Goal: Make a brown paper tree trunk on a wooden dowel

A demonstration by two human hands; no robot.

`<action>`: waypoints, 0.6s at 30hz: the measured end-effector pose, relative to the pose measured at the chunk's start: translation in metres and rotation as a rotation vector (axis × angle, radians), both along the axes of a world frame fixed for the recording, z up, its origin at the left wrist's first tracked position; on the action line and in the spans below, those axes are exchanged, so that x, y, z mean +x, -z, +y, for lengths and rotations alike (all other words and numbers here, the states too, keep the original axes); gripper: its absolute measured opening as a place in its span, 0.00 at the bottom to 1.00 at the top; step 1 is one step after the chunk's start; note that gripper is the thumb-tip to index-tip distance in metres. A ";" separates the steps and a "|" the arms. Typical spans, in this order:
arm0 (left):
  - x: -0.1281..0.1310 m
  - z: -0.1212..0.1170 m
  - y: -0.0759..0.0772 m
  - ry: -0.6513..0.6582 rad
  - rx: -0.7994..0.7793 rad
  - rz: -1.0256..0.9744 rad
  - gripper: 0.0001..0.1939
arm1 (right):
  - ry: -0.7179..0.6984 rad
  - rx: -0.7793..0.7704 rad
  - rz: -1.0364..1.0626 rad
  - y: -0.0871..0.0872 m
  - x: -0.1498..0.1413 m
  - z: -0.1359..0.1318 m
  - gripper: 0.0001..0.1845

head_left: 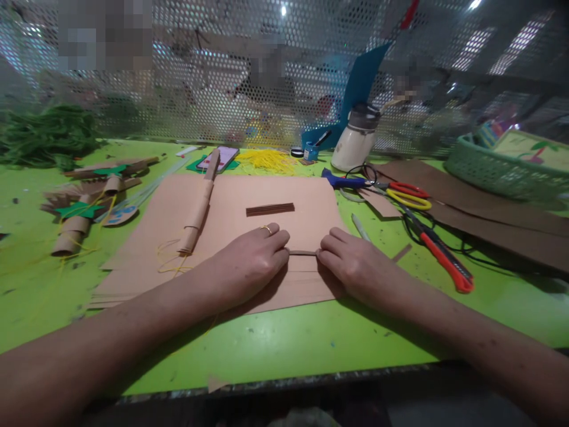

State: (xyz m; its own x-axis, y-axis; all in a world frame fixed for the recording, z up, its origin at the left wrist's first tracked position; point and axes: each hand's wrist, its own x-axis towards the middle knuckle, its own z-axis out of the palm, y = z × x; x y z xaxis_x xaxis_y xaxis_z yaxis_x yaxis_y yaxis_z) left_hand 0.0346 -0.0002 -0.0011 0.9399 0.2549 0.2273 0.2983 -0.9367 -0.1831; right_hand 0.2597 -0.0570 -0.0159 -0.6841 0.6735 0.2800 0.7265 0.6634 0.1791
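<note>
Between my two hands runs a narrow brown paper strip [303, 253], low over a stack of tan paper sheets [231, 193]. Its left end is pinched in the closed fingers of my left hand [258, 255], which wears a ring. My right hand [351, 258] grips the other end, fingers closed. Just beyond my hands lies a pleated dark brown paper piece [270, 209]. Left of it on the sheets is a rolled brown paper tube [198, 216] with a flat strip sticking out and yellow string at its lower end.
Rolled paper figures with green stars [77, 213] lie left. On the right are a red cutter knife [444, 255], scissors [409, 196], brown paper sheets [511, 219] and a green basket [502, 169]. A phone [220, 158], yellow string [269, 160] and a white jug [355, 142] stand or lie behind.
</note>
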 end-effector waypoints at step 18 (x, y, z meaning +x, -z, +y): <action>0.001 -0.006 0.001 -0.019 0.068 0.009 0.08 | -0.008 -0.011 -0.193 -0.007 -0.009 -0.002 0.15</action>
